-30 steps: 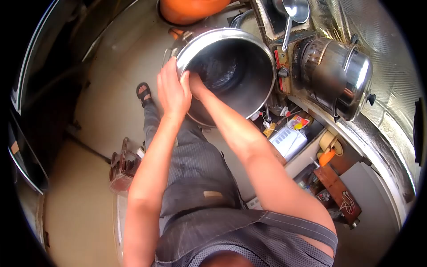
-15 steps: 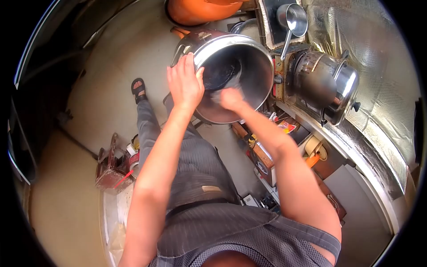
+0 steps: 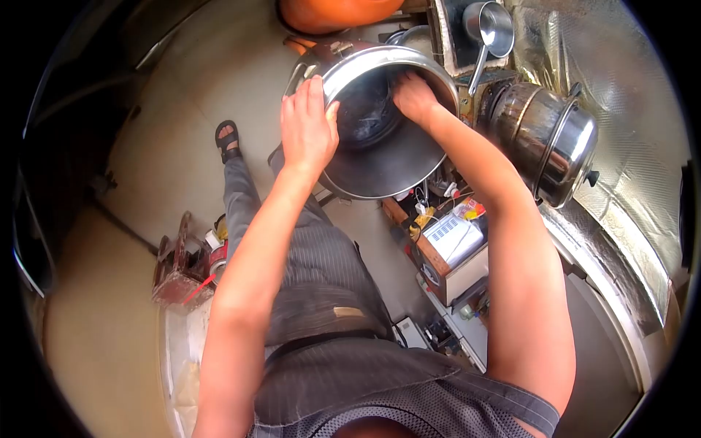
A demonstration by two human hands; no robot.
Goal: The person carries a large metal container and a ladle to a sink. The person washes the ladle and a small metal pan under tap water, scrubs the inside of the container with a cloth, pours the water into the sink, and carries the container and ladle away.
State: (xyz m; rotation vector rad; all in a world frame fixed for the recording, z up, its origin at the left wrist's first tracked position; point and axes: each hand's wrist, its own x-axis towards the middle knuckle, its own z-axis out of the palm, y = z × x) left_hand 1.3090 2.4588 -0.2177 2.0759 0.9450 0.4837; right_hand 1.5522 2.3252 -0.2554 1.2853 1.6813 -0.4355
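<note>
The big metal pot (image 3: 383, 173) is in front of the person's body, above the floor (image 3: 168, 131), tipped so that its mouth faces back toward the wearer; that slant seems chosen to let an arm reach in without bending over an upright rim. What bears its base is out of sight, and whether the trouser leg (image 3: 244, 186) beside its lower left touches it cannot be told. The left hand (image 3: 309, 135) sits at the left of the rim, its fingers bent over the bright edge and gripping it, probably to keep the tilted pot from rolling or sliding. The right hand (image 3: 415, 100) is inside, near the inner wall at the upper right, across the mouth from the left one, so the two likely brace against each other; its fingertips are lost in shadow, and I cannot tell whether they are closed on anything. Past the pot's far side is an orange vessel (image 3: 339, 13). To the upper right, a metal dipper (image 3: 500, 36) lies with its handle slanting toward the person, a convenient way round for picking up. The lidded pot (image 3: 526, 120) stands to the right, near the foil-lined wall (image 3: 617, 131), far enough over to leave the right arm room. The white appliance (image 3: 454, 235) sits lower, among clutter.
</note>
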